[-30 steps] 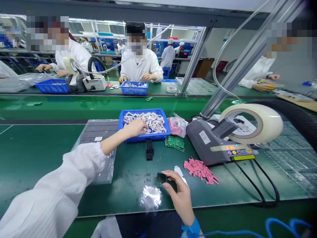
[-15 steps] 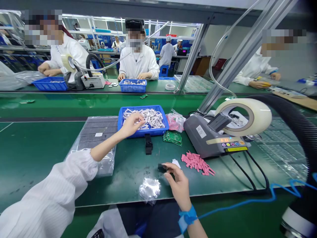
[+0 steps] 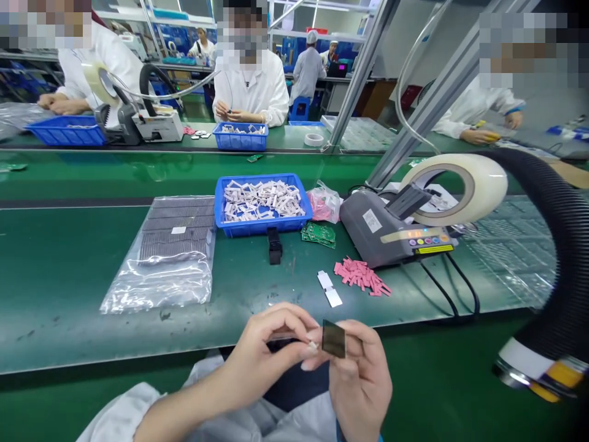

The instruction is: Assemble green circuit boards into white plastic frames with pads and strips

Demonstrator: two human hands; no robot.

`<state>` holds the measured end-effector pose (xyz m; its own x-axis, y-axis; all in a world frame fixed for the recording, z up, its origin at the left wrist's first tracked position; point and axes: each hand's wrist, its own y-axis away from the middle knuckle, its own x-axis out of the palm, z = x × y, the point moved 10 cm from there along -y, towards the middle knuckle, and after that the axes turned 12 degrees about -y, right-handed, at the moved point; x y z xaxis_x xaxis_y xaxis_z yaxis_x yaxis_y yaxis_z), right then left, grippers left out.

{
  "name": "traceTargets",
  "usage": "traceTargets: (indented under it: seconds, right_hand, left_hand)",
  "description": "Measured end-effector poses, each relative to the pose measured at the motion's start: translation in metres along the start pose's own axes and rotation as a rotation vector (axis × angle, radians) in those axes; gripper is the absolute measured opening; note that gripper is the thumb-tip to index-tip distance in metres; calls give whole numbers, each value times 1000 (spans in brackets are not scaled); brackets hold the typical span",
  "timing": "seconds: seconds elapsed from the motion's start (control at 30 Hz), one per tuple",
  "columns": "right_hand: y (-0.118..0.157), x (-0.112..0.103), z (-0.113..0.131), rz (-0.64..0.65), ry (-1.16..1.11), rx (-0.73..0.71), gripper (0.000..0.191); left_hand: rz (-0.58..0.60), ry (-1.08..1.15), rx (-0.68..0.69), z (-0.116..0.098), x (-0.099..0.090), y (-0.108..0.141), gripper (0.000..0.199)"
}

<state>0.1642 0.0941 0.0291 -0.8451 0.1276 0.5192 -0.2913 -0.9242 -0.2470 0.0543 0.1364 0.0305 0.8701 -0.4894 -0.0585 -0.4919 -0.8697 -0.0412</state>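
My left hand [image 3: 271,350] and my right hand [image 3: 361,377] meet close together above the bench's front edge. Between the left thumb and fingers sits a small white piece [image 3: 313,347], mostly hidden by the fingertips. The right fingers pinch a dark, glossy square component [image 3: 334,339] by its edges, and the white piece lies right against its left side. Farther out lie a blue plastic tray [image 3: 257,228] heaped with white paper-backed pieces, and two white labels [image 3: 327,288] on the green mat.
Pink strips [image 3: 361,276], a black clip [image 3: 275,247] and a green circuit board [image 3: 318,234] lie near the tray. To the left lies a plastic bag [image 3: 170,258] of grey parts. A tape dispenser [image 3: 381,224] and tape roll [image 3: 460,187] stand right. Co-workers sit across the bench.
My left hand has come back from the tray to meet my right hand. The dark square is now raised off the mat. The view has tilted, and the crumpled foil is out of sight.
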Motion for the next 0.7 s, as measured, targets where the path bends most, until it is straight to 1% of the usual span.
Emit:
traceTargets:
  seconds: [0.07,0.1,0.17,0.2,0.27,0.33,0.4,0.47,0.53,0.6,0.7]
  right_hand:
    - [8,1,-3,-34,-23,36,25]
    - [10,2,-4,-24,-33,47,26]
    - [12,7,-3,27,-46,49,26]
    - [12,9,-3,58,-50,45,26]
    - [12,12,-1,109,-60,42,26]
    - [12,14,-1,139,-60,59,27]
    - [12,13,6,149,0,32,27]
    - [11,14,18,194,202,-47,27]
    - [10,21,31,292,493,-150,23]
    - [11,30,38,407,738,-244,20]
    - [11,40,46,511,927,-330,20]
  left_hand:
    - [-36,78,-31,6,0,9,9]
    - [-47,109,-53,9,-1,13,15]
    - [-50,124,-96,15,-2,20,28]
    - [-47,104,-107,17,-3,23,31]
    - [-43,54,-104,19,-5,28,28]
    - [-72,31,-74,18,-10,33,25]
    - [-130,-25,-13,13,-17,37,29]
    - [-199,-159,92,2,-24,42,40]
    - [-273,-341,224,-14,-30,47,54]
    - [-325,-516,365,-30,-32,52,61]
    - [-344,-696,517,-45,-28,59,64]
